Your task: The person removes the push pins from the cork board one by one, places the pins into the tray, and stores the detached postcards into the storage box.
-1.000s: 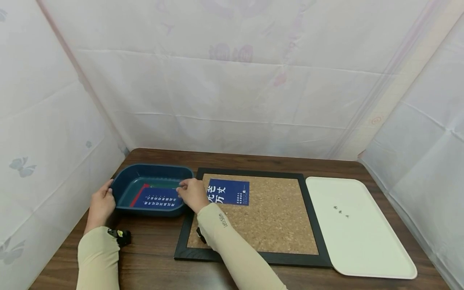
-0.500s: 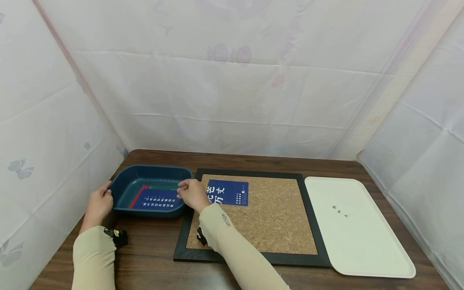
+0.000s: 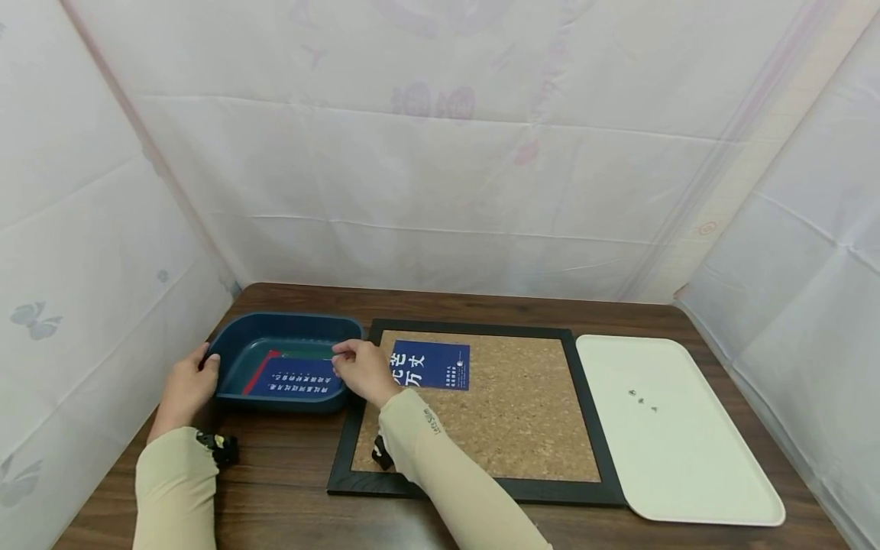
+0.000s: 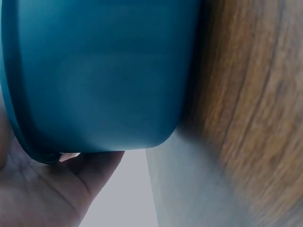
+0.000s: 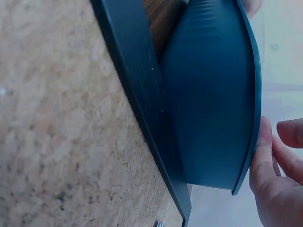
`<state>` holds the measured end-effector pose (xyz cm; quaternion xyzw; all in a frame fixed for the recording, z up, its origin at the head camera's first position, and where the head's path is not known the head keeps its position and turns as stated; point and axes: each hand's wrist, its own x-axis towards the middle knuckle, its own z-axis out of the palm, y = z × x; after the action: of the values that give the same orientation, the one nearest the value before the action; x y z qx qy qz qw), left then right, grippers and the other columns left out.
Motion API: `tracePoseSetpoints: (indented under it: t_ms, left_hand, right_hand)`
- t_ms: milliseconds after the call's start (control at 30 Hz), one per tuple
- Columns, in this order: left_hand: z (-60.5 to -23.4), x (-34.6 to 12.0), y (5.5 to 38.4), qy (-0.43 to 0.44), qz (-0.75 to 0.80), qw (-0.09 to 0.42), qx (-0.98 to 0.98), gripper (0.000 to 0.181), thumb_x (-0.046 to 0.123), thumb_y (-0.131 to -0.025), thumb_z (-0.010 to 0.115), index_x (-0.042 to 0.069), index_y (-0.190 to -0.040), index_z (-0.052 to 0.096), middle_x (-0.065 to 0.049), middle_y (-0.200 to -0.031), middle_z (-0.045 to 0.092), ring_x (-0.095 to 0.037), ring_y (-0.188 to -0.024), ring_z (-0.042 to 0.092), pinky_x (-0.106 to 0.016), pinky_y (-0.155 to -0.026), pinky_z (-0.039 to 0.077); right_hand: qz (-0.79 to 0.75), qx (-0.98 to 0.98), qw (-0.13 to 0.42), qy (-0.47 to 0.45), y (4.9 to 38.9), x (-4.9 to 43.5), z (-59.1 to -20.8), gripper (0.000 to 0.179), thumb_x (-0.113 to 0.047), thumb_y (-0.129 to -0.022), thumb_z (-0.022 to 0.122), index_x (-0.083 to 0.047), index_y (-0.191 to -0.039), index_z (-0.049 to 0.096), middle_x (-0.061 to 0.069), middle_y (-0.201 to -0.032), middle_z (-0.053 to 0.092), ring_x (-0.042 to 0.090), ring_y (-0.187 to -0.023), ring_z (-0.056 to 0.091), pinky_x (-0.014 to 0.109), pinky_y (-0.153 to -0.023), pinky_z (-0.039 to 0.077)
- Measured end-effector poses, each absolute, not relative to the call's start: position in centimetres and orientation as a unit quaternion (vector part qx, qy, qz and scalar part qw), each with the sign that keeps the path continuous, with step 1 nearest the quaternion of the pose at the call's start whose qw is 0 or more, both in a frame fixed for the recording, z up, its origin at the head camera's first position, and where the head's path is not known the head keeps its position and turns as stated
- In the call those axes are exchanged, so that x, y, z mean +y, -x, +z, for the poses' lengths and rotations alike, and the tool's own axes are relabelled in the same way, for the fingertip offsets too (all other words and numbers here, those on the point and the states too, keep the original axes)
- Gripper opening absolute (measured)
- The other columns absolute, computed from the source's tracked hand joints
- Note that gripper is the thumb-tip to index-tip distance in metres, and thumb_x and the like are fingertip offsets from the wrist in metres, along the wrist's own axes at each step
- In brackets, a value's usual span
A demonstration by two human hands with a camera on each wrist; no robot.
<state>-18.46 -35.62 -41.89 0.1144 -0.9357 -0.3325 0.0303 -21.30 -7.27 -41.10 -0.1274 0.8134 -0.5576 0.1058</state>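
Observation:
A dark teal plastic basin stands at the left of the table. My left hand grips its left rim; the left wrist view shows the palm against the basin's outer wall. Inside lies a blue card with white writing, over a red-edged piece. My right hand reaches over the right rim, fingertips at the card's right end. In the right wrist view that hand has bent fingers beside the rim; whether they pinch the card is hidden.
A black-framed cork board lies right of the basin, with another blue card at its upper left. Beyond it is a white tray with several tiny pieces. White cloth walls surround the wooden table.
My left thumb has risen slightly off the rim's side. The right hand stays at the card's right end with a small shift of its fingers. The card has not visibly moved in the basin.

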Motion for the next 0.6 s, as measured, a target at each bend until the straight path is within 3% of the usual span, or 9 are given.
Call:
tracePoseSetpoints:
  t_ms: [133, 333, 600]
  left_hand:
    - [-41.7, -35.3, 18.4, -0.105, -0.312, 0.028, -0.944, 0.062, 0.03, -0.105, 0.023, -0.017, -0.145, 0.016, -0.046, -0.142, 0.02, -0.063, -0.129, 0.022, -0.069, -0.105, 0.024]
    - [-41.6, -34.5, 18.6, -0.053, -0.261, 0.086, -0.96, 0.059, 0.021, -0.104, 0.029, -0.026, -0.138, 0.021, -0.05, -0.136, 0.027, -0.064, -0.124, 0.027, -0.068, -0.103, 0.026]
    - [-41.6, -32.5, 18.8, -0.049, -0.238, 0.11, -0.964, 0.06, 0.027, -0.105, 0.029, -0.019, -0.143, 0.021, -0.046, -0.142, 0.023, -0.065, -0.13, 0.019, -0.078, -0.103, 0.011]
  right_hand:
    - [-0.571, 0.804, 0.098, 0.138, 21.2, -7.1, -41.0, 0.023, -0.013, -0.096, 0.058, -0.008, -0.116, 0.068, 0.001, -0.089, 0.069, 0.006, -0.075, 0.064, 0.019, -0.068, 0.054]
    - [-0.614, 0.772, 0.09, 0.139, 21.2, -6.5, -40.9, 0.022, -0.009, -0.096, 0.057, -0.004, -0.115, 0.067, 0.006, -0.088, 0.068, 0.008, -0.074, 0.066, 0.019, -0.069, 0.056]
    - [-0.626, 0.759, 0.112, 0.137, 21.4, -4.6, -40.4, 0.025, -0.013, -0.097, 0.057, -0.006, -0.119, 0.065, 0.007, -0.097, 0.066, 0.022, -0.089, 0.069, 0.028, -0.076, 0.058]
